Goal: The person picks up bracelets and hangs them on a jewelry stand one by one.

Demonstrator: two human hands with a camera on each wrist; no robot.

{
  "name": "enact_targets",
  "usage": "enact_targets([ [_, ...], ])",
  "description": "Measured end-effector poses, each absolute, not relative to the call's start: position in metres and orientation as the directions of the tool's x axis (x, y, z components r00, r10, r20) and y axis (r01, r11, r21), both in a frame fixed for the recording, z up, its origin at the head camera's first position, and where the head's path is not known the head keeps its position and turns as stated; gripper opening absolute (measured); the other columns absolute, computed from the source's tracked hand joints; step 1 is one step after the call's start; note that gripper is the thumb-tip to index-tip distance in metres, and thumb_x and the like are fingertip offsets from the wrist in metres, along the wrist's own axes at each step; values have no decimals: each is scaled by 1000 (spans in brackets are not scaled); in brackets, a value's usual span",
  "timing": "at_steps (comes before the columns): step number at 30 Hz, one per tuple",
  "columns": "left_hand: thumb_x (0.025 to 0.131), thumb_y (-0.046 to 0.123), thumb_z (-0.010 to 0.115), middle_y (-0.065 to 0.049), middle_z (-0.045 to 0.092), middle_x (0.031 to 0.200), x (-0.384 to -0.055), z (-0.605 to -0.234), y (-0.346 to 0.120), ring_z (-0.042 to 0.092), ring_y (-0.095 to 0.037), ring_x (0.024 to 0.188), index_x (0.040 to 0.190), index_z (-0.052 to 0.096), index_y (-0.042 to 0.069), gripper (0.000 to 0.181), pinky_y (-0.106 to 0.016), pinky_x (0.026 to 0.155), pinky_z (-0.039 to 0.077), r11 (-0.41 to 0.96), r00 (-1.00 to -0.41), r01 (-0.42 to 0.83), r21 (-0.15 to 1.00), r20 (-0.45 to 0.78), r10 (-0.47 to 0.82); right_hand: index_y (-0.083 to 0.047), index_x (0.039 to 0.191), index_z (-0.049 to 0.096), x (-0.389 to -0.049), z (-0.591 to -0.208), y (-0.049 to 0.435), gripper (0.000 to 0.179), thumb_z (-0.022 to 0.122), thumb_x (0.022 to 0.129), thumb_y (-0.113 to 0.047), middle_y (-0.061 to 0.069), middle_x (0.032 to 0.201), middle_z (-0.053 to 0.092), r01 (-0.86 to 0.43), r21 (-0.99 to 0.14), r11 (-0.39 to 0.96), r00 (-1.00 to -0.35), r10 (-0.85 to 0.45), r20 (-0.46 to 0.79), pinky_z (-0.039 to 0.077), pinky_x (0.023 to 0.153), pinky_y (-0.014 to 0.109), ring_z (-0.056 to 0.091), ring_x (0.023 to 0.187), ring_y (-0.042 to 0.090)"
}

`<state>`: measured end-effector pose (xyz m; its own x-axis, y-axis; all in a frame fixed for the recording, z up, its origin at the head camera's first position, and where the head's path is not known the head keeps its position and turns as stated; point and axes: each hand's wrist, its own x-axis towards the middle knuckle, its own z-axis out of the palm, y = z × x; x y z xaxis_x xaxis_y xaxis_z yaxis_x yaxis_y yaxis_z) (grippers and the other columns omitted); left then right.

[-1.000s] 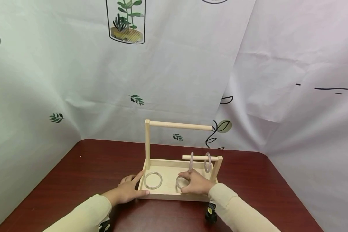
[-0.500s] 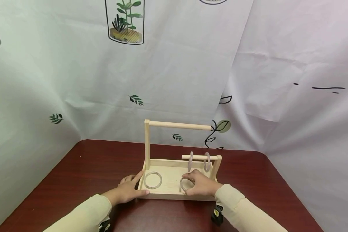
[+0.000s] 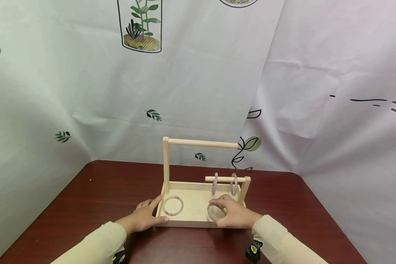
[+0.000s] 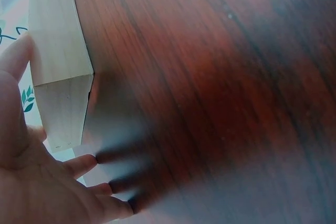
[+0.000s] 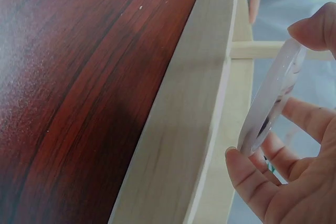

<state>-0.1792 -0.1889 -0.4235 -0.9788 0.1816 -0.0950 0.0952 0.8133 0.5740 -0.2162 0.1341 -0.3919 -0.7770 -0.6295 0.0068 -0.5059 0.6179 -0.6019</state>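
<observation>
A light wooden jewelry stand [image 3: 198, 223] with a tray base sits on the table. My right hand [image 3: 235, 214] holds a pale translucent bangle [image 5: 271, 95] tilted above the tray's right half, its rim between thumb and fingertips. Another bangle [image 3: 173, 205] lies flat in the tray's left end. Two more hang on the short lower bar [image 3: 225, 179]: one bangle [image 3: 214, 184] near its free end, one bangle [image 3: 234, 184] near its post. My left hand [image 3: 146, 216] rests spread at the tray's front left corner, thumb and index touching it, other fingers on the table.
The taller bar [image 3: 202, 143] runs above the tray from the left post [image 3: 166, 165]. Dark red wooden table [image 3: 118, 187] surrounds the stand. A white printed cloth [image 3: 198, 80] hangs behind and at the sides.
My right hand has moved slightly right and toward me with the bangle, away from the hanging bangles. The left hand stays at the tray corner. The head view has shifted a little.
</observation>
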Motion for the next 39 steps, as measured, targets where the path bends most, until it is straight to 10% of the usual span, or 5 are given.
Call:
enact_targets([
  [23, 82, 47, 72, -39, 39, 134, -179, -424, -190, 30, -63, 124, 150, 32, 7, 89, -73, 94, 28, 810, -978, 100, 577, -91, 185, -8, 132, 57, -197, -358, 144, 66, 72, 68, -12, 10, 109, 48, -609, -616, 500, -732, -653, 193, 47, 66, 25, 53, 73, 11],
  [39, 81, 48, 73, -37, 41, 134, -178, -426, -190, 31, -62, 124, 149, 33, 7, 89, -75, 92, 27, 808, -980, 103, 579, -78, 181, -7, 138, 51, -217, -320, 145, 65, 70, 76, -8, 17, 125, 45, -521, -728, 446, -804, -542, 244, 51, 70, 28, 57, 85, 22],
])
